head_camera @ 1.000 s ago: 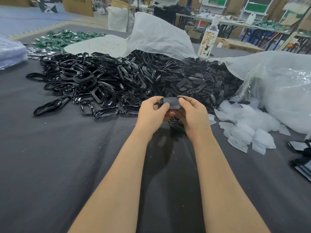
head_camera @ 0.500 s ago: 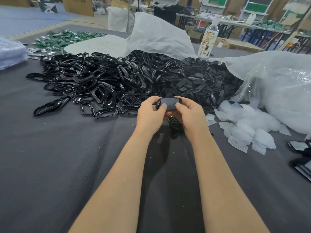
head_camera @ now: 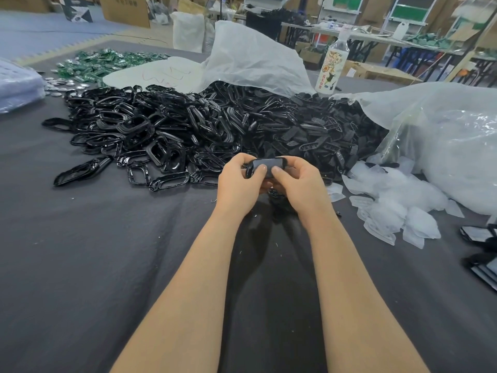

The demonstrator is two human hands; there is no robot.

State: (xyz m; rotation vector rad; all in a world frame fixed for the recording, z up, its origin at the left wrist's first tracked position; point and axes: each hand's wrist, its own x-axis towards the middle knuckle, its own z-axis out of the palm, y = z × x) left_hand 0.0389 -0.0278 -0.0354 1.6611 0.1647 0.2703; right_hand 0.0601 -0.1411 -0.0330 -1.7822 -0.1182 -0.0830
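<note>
Fingers of my left hand (head_camera: 236,184) and right hand (head_camera: 300,185) curled tight around the black case (head_camera: 265,164), so I judged even thumb pressure best.

Single view: wide-angle camera on the person's head, facing forward and down across the grey table (head_camera: 80,265). Both forearms (head_camera: 204,270) enter from the bottom edge; left hand (head_camera: 238,184) and right hand (head_camera: 298,187) meet round a black casing (head_camera: 265,165) near frame centre, close to the lens; pile of black parts (head_camera: 188,130) just beyond; bottle (head_camera: 332,68) far, toward the top.
</note>
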